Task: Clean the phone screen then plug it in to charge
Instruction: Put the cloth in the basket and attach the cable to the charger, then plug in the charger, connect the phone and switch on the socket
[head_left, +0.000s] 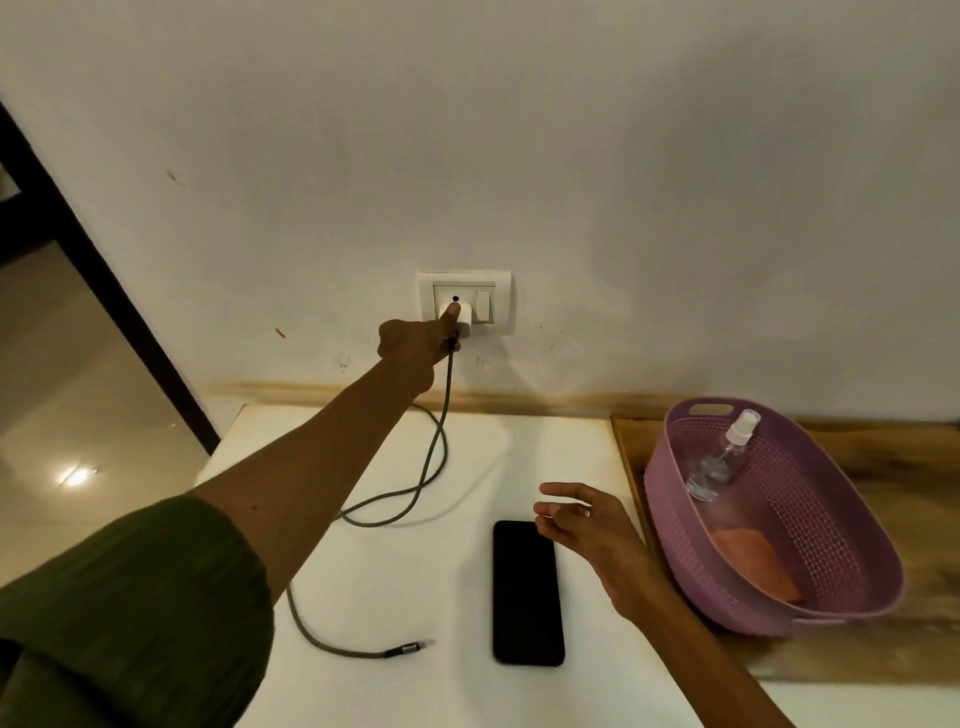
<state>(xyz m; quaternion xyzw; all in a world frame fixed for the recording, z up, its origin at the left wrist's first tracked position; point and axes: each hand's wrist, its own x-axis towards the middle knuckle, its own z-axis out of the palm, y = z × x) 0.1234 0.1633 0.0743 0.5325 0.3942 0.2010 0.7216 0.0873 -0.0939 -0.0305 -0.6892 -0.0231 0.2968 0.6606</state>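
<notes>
While the left hand (415, 338) is up at the wall socket (464, 303) with fingers curled round the white charger (462, 319), the risk I see is it not seating fully, or the cable (415, 493) getting tugged so its loose plug end (410, 648) slides off the surface (545, 452). The right hand (582, 525) hovers spread and empty just over the phone's top corner. The phone (527, 592) lies flat, screen up, long axis running toward the wall, beside the purple basket (841, 587).
</notes>
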